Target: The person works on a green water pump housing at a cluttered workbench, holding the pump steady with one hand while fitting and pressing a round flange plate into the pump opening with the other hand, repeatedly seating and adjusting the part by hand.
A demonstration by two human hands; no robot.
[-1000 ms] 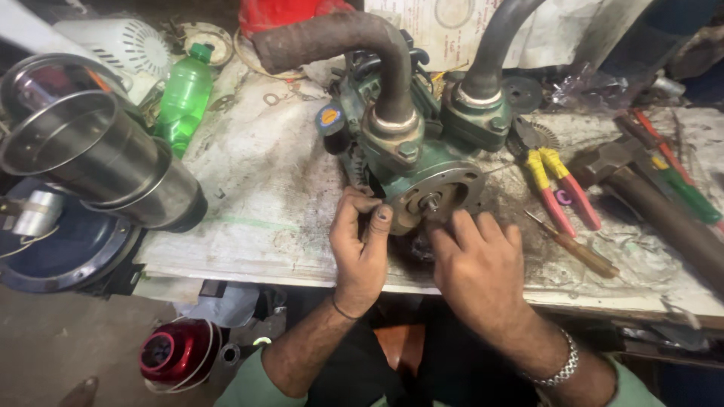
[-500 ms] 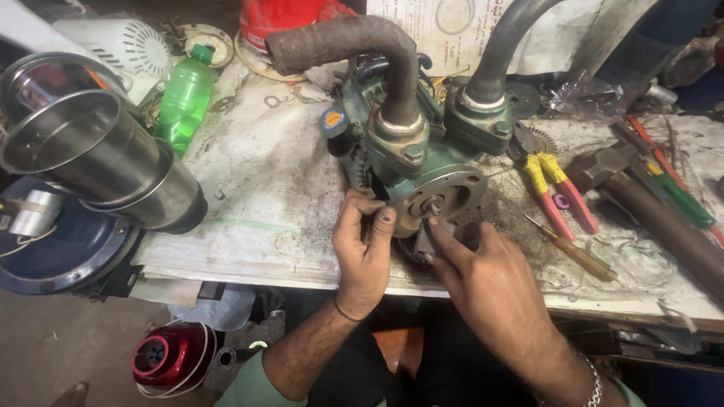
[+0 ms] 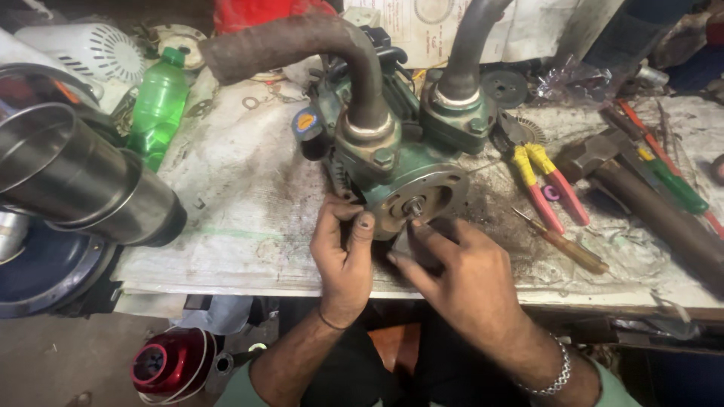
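While both hands work at the front of the machine, the right hand (image 3: 464, 290) is the nearer one to the small steel shaft stub (image 3: 414, 207) that pokes out of the middle of the round, worn metal flange plate (image 3: 422, 200). Its fingers (image 3: 430, 234) are spread apart and hold nothing; the forefinger tip lies just below the stub, touching or almost touching the lower rim of the plate. The stub sits up and slightly left of those fingertips, and its long axis points out of the plate toward the person, tilted a little downward.

The left hand (image 3: 343, 256) is to the left of the plate. Its fingers curl against the dark side of the green cast-metal pump body (image 3: 385, 151), the thumb upright along the plate's left edge; whether they pinch a small part there cannot be told, as the hand hides it.

The pump stands near the front edge of the stained, paper-covered surface (image 3: 241, 218), with a rusty brown rubber hose elbow (image 3: 317, 45) and a grey hose (image 3: 467, 41) rising from its top. Just to the right lie red-and-yellow-handled pliers (image 3: 547, 185) and a wooden-handled screwdriver (image 3: 569, 249), near the right hand but apart from it. Well to the left are a green plastic bottle (image 3: 158, 105) and nested shiny steel pots (image 3: 68, 181).
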